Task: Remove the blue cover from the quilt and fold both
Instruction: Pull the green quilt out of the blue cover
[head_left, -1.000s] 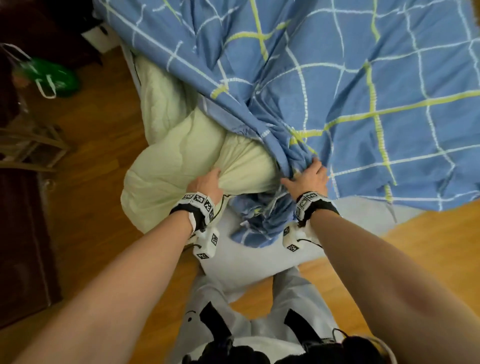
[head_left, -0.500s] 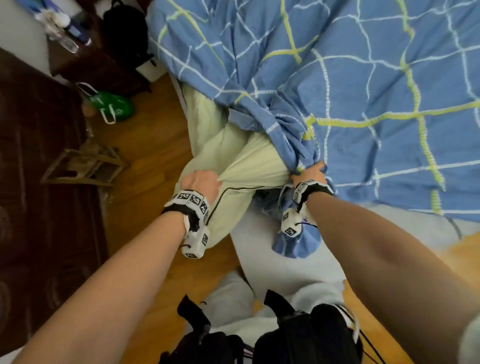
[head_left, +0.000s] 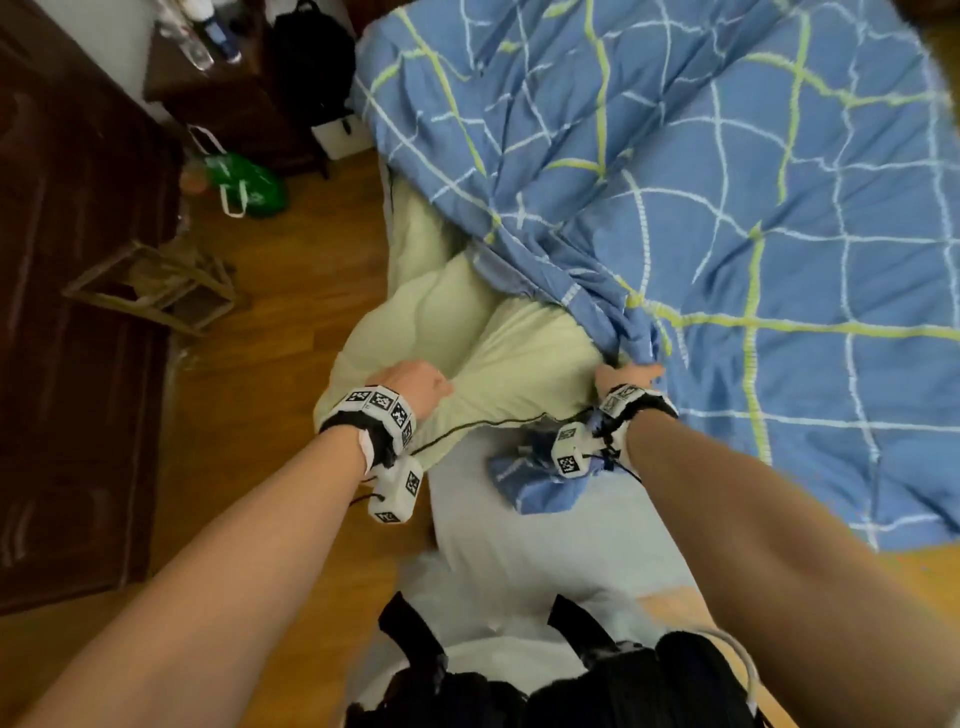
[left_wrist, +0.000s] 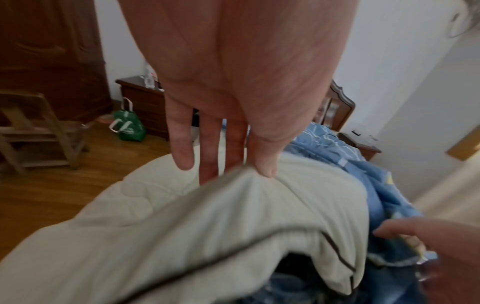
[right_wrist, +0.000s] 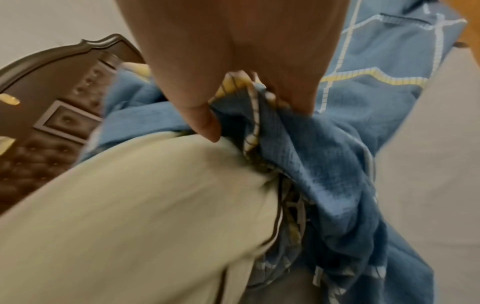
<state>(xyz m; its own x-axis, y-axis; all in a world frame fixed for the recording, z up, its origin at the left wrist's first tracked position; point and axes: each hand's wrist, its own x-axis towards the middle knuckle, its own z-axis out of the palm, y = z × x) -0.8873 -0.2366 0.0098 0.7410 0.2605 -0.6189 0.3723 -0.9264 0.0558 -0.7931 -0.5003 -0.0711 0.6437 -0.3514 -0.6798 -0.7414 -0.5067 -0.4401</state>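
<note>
A pale green quilt (head_left: 519, 353) bulges out of the opening of the blue checked cover (head_left: 727, 208) at the bed's near left corner. My left hand (head_left: 423, 387) pinches a fold of the quilt (left_wrist: 233, 216) between thumb and fingers (left_wrist: 265, 168). Just to its right, my right hand (head_left: 631, 371) grips the bunched edge of the cover (right_wrist: 324, 164), thumb (right_wrist: 205, 125) pressed beside the quilt (right_wrist: 130, 205). A loose end of the cover hangs below my right wrist. Most of the quilt stays hidden inside the cover.
A light grey sheet (head_left: 545, 545) covers the bed's near end. On the wooden floor to the left stand a wooden stool (head_left: 156, 291), a green bag (head_left: 244, 182), a dark nightstand (head_left: 234, 114) and a dark wardrobe (head_left: 62, 338). A padded headboard (right_wrist: 52, 107) is behind.
More of the quilt has come out of the cover toward the left. My right hand kept its hold on the bunched cover edge while my left took hold nearer the quilt's edge.
</note>
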